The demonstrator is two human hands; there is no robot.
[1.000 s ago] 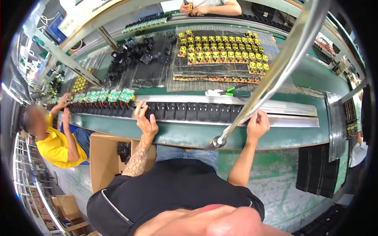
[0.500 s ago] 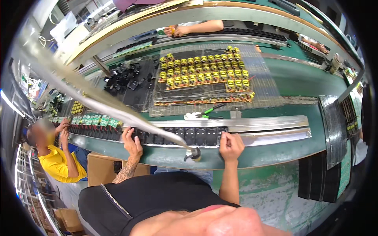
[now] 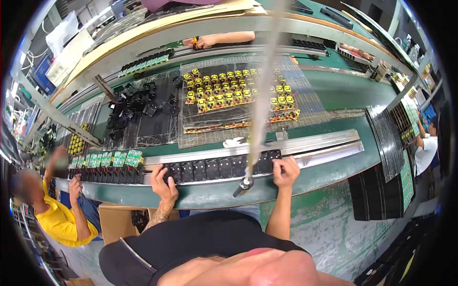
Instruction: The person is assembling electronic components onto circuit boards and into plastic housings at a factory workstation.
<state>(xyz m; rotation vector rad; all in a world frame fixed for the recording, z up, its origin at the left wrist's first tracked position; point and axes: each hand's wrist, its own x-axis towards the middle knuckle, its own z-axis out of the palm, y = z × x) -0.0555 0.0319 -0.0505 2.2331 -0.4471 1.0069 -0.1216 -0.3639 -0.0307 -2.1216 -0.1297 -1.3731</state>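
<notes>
A row of small black plastic cases (image 3: 212, 168) sits in a long metal rail (image 3: 324, 155) along the bench's near edge. My left hand (image 3: 163, 185) is at the row's left end, with fingers bent over the cases and its thumb on the near side. At the right end, my right hand (image 3: 285, 171) is closed, its curled fingertips against the last case. Between my hands a blurred pale hanging rod or cord (image 3: 263, 95) crosses in front of the row. Its dark cylindrical tip (image 3: 243, 186) hangs over the near bench edge.
Yellow-topped circuit boards (image 3: 224, 97) stand in rows on a mat beyond the rail. Loose black cases (image 3: 131, 112) lie to their left. Green boards (image 3: 114, 159) with red wires continue the line leftward, beside a co-worker in yellow (image 3: 64, 221). A shelf edge (image 3: 191, 38) spans the far side.
The hanging rod has swung from the left to the middle, and its tip has shifted right. My view has turned slightly. Both hands keep to the ends of the row.
</notes>
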